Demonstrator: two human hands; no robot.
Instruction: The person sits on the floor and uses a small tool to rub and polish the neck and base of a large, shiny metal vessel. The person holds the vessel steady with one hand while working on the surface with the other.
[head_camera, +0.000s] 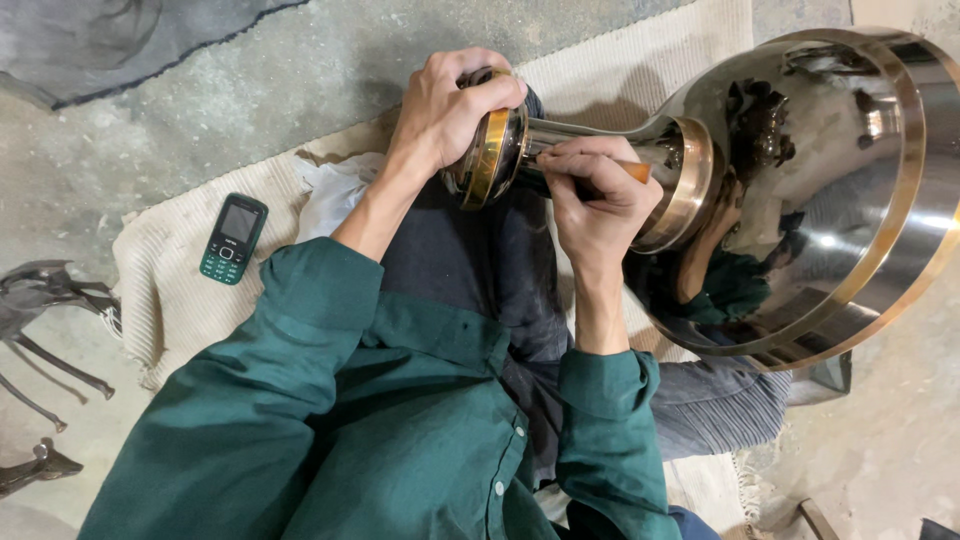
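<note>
Two hands, one large polished steel vessel with brass bands (800, 190), lying on its side across the lap of a seated person in a green shirt.

Item 1, vessel: mirror-bright body bulging toward three o'clock, narrowing to a slim neck at centre, ending in a rounded, brass-ringed end cap. Brass collar where neck meets body; broad brass band round the wide rim. The surface reflects the green shirt and the room.

Item 2, left hand (455, 105): at twelve o'clock, closed firmly over the end cap, fingers wrapped round it.

Item 3, right hand (595, 195): just right of centre, curled tight around a small wooden-handled tool (632, 171), its orange-brown butt showing by the brass collar. The working tip is hidden under the fingers and cannot be made out.

Item 4, surroundings: cream woven mat (180, 290) on the concrete floor; dark green push-button mobile phone (232, 238) on the mat at nine o'clock; dark cast-metal pieces (45, 300) at the far nine o'clock edge; grey cloth at eleven o'clock.

Risks, as judged: the tool could skid on the smooth, curved neck and scratch the mirror finish, or run into the left fingers close by. The heavy body overhangs the lap toward three o'clock; a slackened hold on the cap could let it roll onto the concrete and dent.
</note>
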